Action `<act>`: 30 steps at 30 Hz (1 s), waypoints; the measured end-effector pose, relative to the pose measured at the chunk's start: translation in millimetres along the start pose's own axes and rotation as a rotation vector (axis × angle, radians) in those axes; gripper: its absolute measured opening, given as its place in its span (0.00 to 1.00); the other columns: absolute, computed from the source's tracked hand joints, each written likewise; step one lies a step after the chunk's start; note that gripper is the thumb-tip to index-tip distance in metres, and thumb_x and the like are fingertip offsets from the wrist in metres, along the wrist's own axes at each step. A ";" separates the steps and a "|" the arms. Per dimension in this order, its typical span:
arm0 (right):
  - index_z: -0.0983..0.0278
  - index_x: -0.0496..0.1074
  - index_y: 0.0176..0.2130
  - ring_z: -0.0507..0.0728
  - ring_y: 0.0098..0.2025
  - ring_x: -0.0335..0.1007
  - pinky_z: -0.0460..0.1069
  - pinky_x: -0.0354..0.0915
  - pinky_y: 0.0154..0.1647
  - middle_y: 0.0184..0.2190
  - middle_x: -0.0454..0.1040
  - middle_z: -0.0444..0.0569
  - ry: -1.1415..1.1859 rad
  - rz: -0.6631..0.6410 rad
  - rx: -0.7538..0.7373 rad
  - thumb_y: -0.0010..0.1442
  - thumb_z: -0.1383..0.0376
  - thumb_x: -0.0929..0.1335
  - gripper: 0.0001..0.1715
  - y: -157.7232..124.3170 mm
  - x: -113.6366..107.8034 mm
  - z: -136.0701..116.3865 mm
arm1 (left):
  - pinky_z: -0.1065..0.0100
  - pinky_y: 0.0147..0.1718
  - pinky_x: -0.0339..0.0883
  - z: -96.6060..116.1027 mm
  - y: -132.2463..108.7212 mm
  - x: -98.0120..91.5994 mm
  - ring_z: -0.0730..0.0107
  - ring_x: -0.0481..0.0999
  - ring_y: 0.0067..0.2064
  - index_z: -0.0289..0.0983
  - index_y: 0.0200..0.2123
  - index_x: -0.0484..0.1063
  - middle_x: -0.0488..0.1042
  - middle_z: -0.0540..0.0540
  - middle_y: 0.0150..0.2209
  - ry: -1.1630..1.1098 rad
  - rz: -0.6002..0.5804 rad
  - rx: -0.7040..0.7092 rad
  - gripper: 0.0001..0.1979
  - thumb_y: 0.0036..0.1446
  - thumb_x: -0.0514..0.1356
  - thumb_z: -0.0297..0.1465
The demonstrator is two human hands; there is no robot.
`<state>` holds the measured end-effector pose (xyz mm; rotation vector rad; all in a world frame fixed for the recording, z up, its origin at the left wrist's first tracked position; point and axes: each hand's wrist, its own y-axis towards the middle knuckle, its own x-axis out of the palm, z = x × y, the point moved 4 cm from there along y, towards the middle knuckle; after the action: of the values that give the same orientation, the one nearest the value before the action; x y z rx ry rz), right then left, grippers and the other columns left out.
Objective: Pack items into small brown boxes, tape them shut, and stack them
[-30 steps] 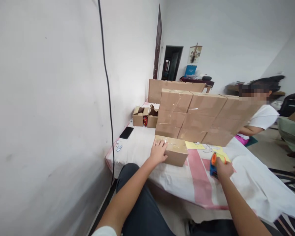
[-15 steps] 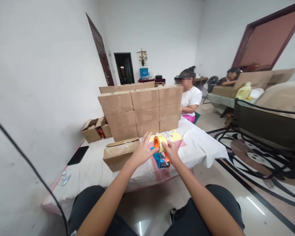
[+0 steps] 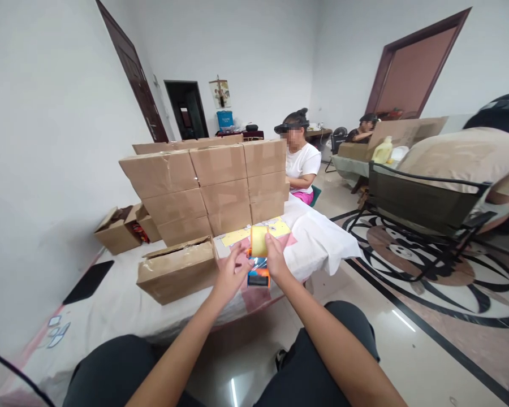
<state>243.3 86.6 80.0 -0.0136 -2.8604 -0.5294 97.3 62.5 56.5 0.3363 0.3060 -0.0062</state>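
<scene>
- The right hand [image 3: 277, 261] is clamped on the tape dispenser [image 3: 259, 243], just below the frame's centre.
- The left hand [image 3: 231, 277], fingers half curled, is at its left edge; whether it grips anything, I cannot tell.
- A box [image 3: 176, 276] sits left of that hand, lower left of centre.
- Stacked boxes [image 3: 224, 189] stand behind it, left of centre.
- A person [image 3: 304, 164] sits beyond, right of centre.

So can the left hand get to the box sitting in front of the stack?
Probably yes. The left hand is close by the box, and nothing seems to stand between them. The tape shouldn't block it either: that's on the hand's other side, held by the right hand.
</scene>
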 end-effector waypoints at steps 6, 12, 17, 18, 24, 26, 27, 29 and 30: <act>0.60 0.62 0.27 0.51 0.22 0.57 0.47 0.58 0.23 0.20 0.63 0.42 -0.080 -0.066 -0.132 0.65 0.40 0.58 0.31 4.6 -1.0 11.5 | 0.60 0.50 0.68 -11.0 -11.9 32.3 0.56 0.74 0.49 0.37 0.26 0.80 0.75 0.40 0.41 -0.127 0.082 -0.005 0.25 0.51 0.63 0.55; 0.59 0.57 0.24 0.53 0.23 0.58 0.48 0.55 0.24 0.20 0.61 0.44 -0.342 -0.119 -0.277 0.70 0.46 0.53 0.30 10.9 -10.6 28.1 | 0.62 0.45 0.68 -18.6 -17.7 24.2 0.58 0.74 0.45 0.37 0.31 0.81 0.76 0.42 0.40 -0.221 0.183 -0.074 0.25 0.46 0.67 0.55; 0.59 0.55 0.23 0.53 0.24 0.58 0.49 0.53 0.28 0.20 0.60 0.43 -0.519 -0.054 -0.345 0.71 0.55 0.54 0.25 19.8 -19.6 35.6 | 0.69 0.28 0.60 -19.7 -16.5 20.5 0.69 0.67 0.28 0.36 0.30 0.78 0.69 0.51 0.22 -0.212 0.037 -0.230 0.25 0.44 0.68 0.53; 0.59 0.55 0.23 0.53 0.24 0.58 0.49 0.53 0.28 0.20 0.60 0.43 -0.533 -0.041 -0.346 0.71 0.56 0.54 0.25 21.7 -20.3 37.7 | 0.70 0.26 0.57 -19.6 -17.3 22.6 0.71 0.63 0.25 0.35 0.28 0.77 0.66 0.52 0.19 -0.219 -0.001 -0.257 0.25 0.46 0.67 0.53; 0.59 0.56 0.23 0.52 0.25 0.57 0.48 0.53 0.28 0.20 0.60 0.41 -0.512 0.029 -0.262 0.71 0.53 0.53 0.27 28.9 -23.1 53.1 | 0.71 0.23 0.51 -18.7 -23.6 33.2 0.74 0.60 0.21 0.35 0.28 0.74 0.64 0.54 0.15 -0.248 -0.036 -0.345 0.29 0.43 0.66 0.57; 0.59 0.56 0.23 0.52 0.25 0.56 0.48 0.53 0.29 0.20 0.60 0.41 -0.473 0.049 -0.247 0.71 0.51 0.53 0.28 30.8 -23.8 53.6 | 0.71 0.23 0.51 -15.9 -24.5 34.6 0.73 0.60 0.21 0.35 0.29 0.75 0.64 0.54 0.15 -0.231 -0.023 -0.341 0.29 0.43 0.65 0.57; 0.59 0.56 0.23 0.52 0.25 0.56 0.48 0.53 0.29 0.20 0.60 0.41 -0.456 0.056 -0.241 0.71 0.51 0.53 0.28 31.7 -23.8 53.0 | 0.70 0.23 0.51 -14.0 -25.0 35.4 0.73 0.60 0.21 0.35 0.28 0.75 0.64 0.54 0.15 -0.219 -0.020 -0.335 0.28 0.44 0.65 0.57; 0.59 0.55 0.23 0.52 0.25 0.55 0.48 0.53 0.29 0.20 0.59 0.41 -0.425 0.062 -0.223 0.71 0.48 0.53 0.29 33.2 -23.3 51.0 | 0.70 0.24 0.51 -9.8 -26.1 37.3 0.73 0.61 0.21 0.36 0.26 0.74 0.65 0.53 0.14 -0.202 -0.013 -0.319 0.27 0.45 0.64 0.56; 0.59 0.55 0.23 0.52 0.25 0.54 0.48 0.53 0.28 0.20 0.58 0.41 -0.412 0.071 -0.210 0.70 0.47 0.53 0.30 33.7 -23.0 50.1 | 0.69 0.24 0.53 -7.7 -26.9 38.3 0.73 0.61 0.21 0.36 0.26 0.74 0.65 0.53 0.14 -0.202 -0.006 -0.309 0.26 0.46 0.64 0.55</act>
<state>256.2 136.6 41.1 -0.2907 -3.1637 -0.9035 130.1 41.4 29.5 0.0274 0.1049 0.0017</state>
